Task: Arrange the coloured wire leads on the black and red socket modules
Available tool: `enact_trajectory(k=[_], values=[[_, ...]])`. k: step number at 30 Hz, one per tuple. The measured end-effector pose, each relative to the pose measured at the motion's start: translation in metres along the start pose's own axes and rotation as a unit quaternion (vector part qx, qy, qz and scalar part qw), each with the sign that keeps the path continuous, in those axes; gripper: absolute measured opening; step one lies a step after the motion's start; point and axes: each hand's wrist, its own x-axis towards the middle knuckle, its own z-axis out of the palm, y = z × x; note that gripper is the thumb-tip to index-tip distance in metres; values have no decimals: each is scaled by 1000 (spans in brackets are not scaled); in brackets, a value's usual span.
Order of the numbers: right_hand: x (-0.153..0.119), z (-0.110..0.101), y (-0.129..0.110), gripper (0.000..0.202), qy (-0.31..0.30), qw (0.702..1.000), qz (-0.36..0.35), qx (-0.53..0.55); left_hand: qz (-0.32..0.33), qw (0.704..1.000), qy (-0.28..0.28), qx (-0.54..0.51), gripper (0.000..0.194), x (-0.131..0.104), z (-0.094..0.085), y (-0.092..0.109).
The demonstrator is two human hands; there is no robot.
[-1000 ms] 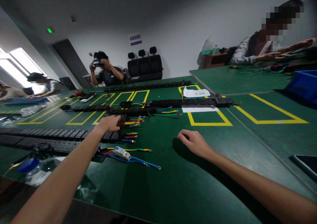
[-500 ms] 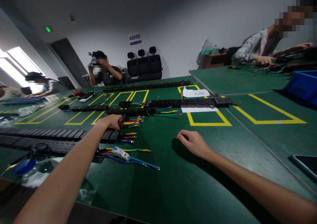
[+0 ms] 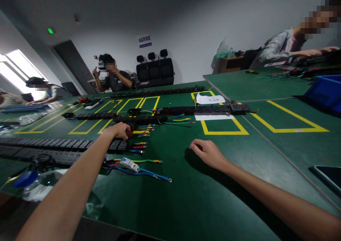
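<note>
My left hand [image 3: 118, 130] reaches across the bench, its fingers curled round the end of a black power strip [image 3: 129, 133]. Coloured wires with ring terminals [image 3: 146, 130] stick out just right of those fingers. Nearer to me lie long socket strips [image 3: 80, 144], partly covered by my left forearm. A white circuit breaker [image 3: 130, 164] sits among yellow-green, red and blue leads. My right hand [image 3: 206, 152] is loosely closed over the green bench top [image 3: 181, 198], with nothing visible in it. Behind my hands, more black power strips [image 3: 181, 110] lie end to end.
Yellow tape outlines [image 3: 226, 133] mark the bench. White paper [image 3: 210, 98] lies by the far strips. A blue bin [image 3: 325, 93] and a dark flat device [image 3: 327, 177] are at the right. A clear jar [image 3: 39, 184] stands near left. Co-workers sit around.
My hands have hardly moved. The co-worker at the right has shifted their arms to the right, over the dark items there. The seated person opposite has moved a raised hand slightly.
</note>
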Motion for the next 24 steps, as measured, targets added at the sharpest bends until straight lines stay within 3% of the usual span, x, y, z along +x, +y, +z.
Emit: enact_trajectory(k=[7,12,18,21,24], values=[[0,0,0,32,1,1000,0,-5,53,998,28,-14,58,-20,-14,3],[0,1,1,30,5,1000,-3,1,96,990,97,-28,61,-37,-33,18],[0,0,2,34,28,995,9,93,175,952,251,-5,55,-67,-46,82],[0,0,3,39,59,976,38,207,227,923,312,-1,52,-83,-42,122],[0,-1,5,40,93,955,51,278,246,910,332,1,54,-94,-33,154]])
